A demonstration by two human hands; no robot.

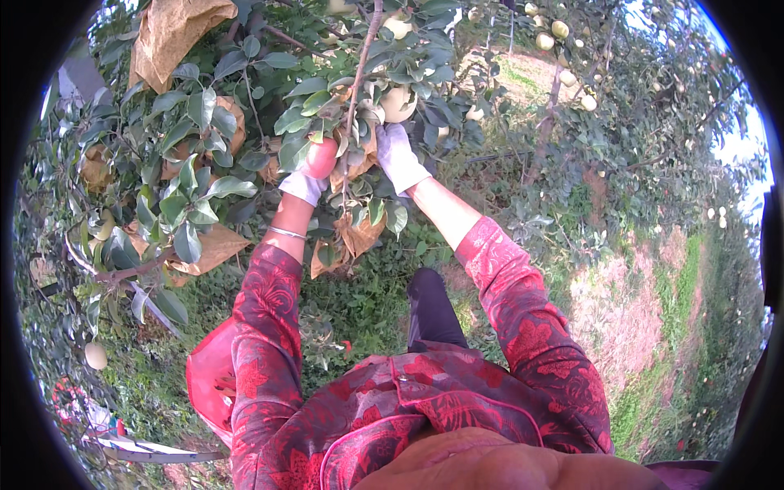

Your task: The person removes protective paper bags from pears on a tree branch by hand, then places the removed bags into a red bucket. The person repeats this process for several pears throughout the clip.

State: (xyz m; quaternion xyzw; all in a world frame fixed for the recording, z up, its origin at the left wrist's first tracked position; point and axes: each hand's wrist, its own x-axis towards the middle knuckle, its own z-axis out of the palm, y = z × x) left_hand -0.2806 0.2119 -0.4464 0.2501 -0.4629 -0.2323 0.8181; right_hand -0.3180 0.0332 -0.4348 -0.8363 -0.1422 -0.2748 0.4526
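My left hand (303, 187), in a white glove, is up among the apple leaves. A red apple (321, 158) covers part of it, and its fingers are hidden behind fruit and foliage, so I cannot tell whether it grips anything. My right hand (395, 153), also gloved, reaches up just under a pale apple (398, 104). Its fingertips are partly hidden by that fruit and leaves. Between the two hands run a thin branch (361, 67) and a crumpled brown paper bag (358, 162). More torn brown paper (358, 236) hangs below them.
Brown paper bags (177, 37) hang at upper left. A leafy branch (131, 272) juts in from the left. A red plastic bag (211, 373) is beside my left arm. Grass and weeds (380, 294) cover the ground, with more apple trees (661, 110) to the right.
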